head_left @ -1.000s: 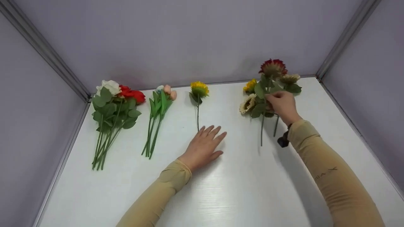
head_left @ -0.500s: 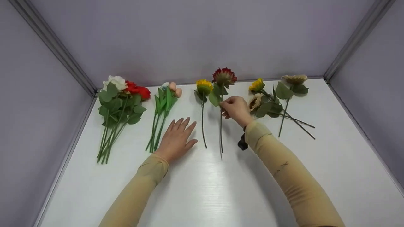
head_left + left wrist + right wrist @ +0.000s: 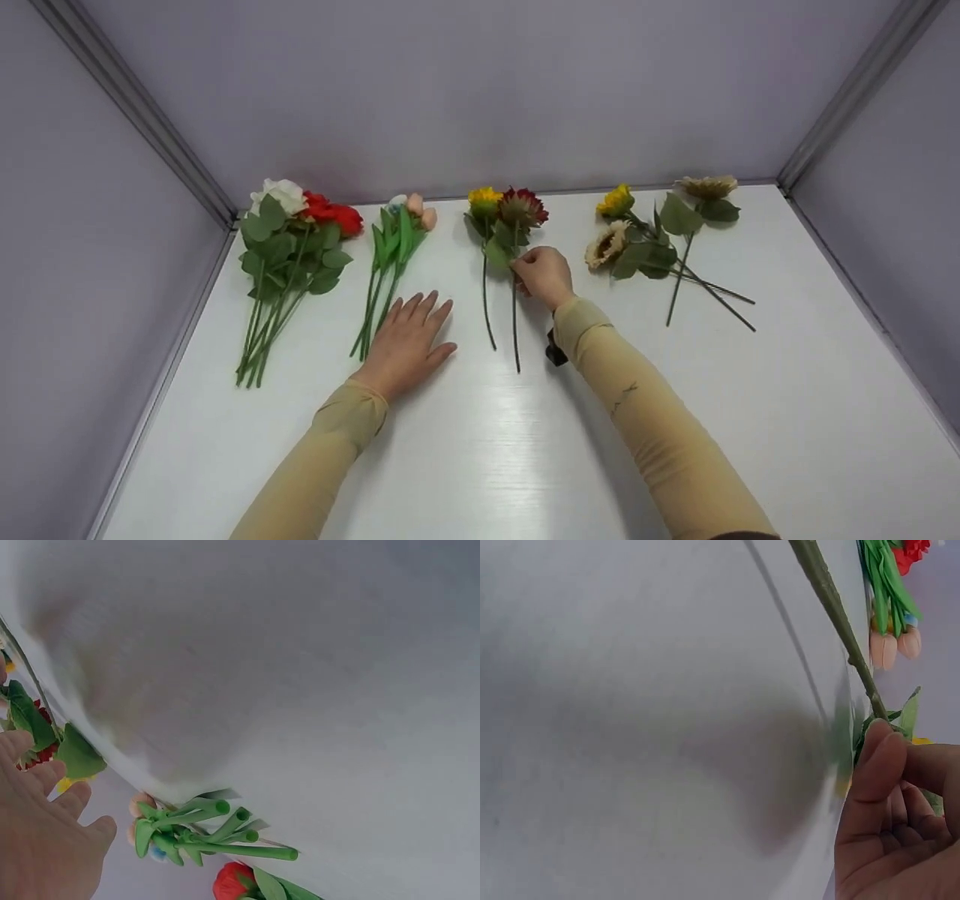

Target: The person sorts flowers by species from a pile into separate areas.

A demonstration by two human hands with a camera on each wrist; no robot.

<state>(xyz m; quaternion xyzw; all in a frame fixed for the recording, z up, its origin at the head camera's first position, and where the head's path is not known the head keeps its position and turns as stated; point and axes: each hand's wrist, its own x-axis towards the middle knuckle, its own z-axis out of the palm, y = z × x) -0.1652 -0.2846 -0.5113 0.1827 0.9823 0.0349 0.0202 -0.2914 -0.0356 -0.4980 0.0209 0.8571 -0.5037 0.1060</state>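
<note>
My right hand [image 3: 546, 276] pinches the stem [image 3: 832, 607] of a dark red sunflower [image 3: 523, 207] between thumb and forefinger, just below its leaves. That flower lies alongside a yellow sunflower [image 3: 485, 199], their heads touching and the two stems nearly parallel. My left hand [image 3: 405, 345] rests with fingers spread, palm down, close to the stem ends of a bunch of tulips [image 3: 401, 232]. In the left wrist view the tulip stems [image 3: 244, 832] point toward the camera, to the right of the left hand [image 3: 52, 832].
At the left lies a bunch of white and red roses [image 3: 281, 240]. To the right, a yellow sunflower [image 3: 616, 201] and two cream sunflowers [image 3: 609, 244] lie with crossed stems. Grey panels [image 3: 480, 97] wall the white table [image 3: 495, 465] at the back and sides.
My right hand has carried the dark red sunflower left from the right-hand group and lowered it beside the yellow one. My left hand has shifted left, off the yellow sunflower's stem, toward the tulips.
</note>
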